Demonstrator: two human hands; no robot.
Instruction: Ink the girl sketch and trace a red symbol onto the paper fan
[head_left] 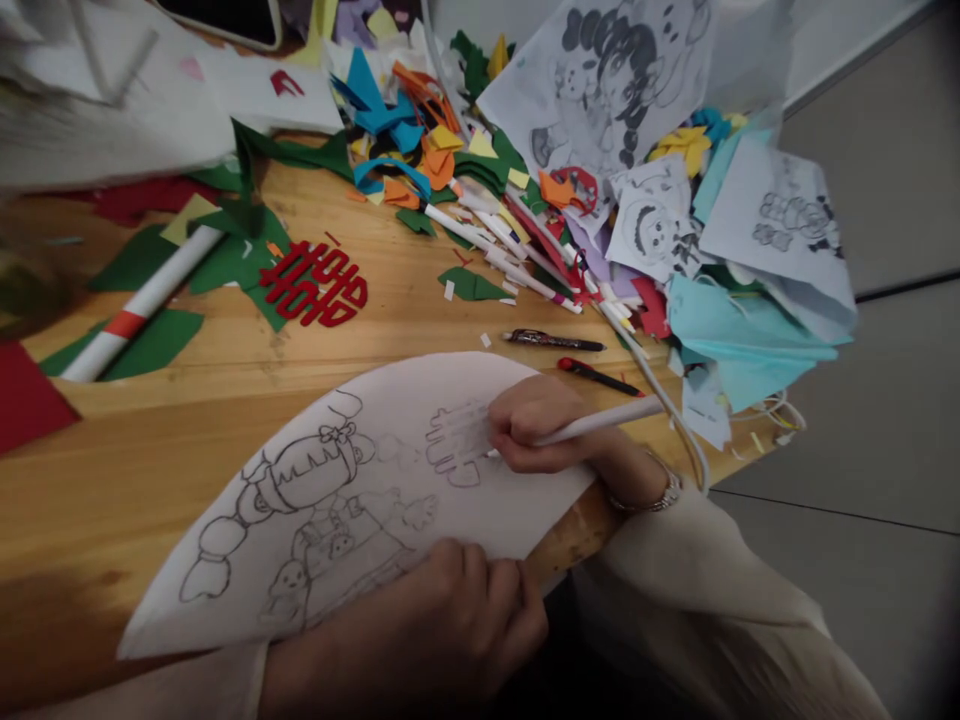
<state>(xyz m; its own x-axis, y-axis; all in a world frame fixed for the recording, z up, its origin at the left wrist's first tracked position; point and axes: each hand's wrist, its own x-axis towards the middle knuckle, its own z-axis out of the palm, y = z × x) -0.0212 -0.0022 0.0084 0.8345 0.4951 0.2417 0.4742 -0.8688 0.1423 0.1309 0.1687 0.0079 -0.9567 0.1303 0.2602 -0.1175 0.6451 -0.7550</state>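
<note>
A white fan-shaped sheet (pixel 420 385) lies on the wooden table (pixel 420 310), with a pencil-like drawing of a figure with braids on its left part and a purple-outlined shape further right. My right hand (pixel 544 425) is closed around a white pen (pixel 611 417), over the sheet beside the purple outline; the tip is hidden by the fingers. Across the sheet's lower edge lies my left hand (pixel 465 610), fingers curled; what they hold, if anything, is hidden.
Two dark pens (pixel 553 340) lie just beyond the sheet. A red paper cutout (pixel 319 283) is at the left, near a white tube (pixel 150 300) on green scraps. Behind are markers (pixel 510 240), felt scraps, printed drawings (pixel 660 220) and a white cable (pixel 667 390).
</note>
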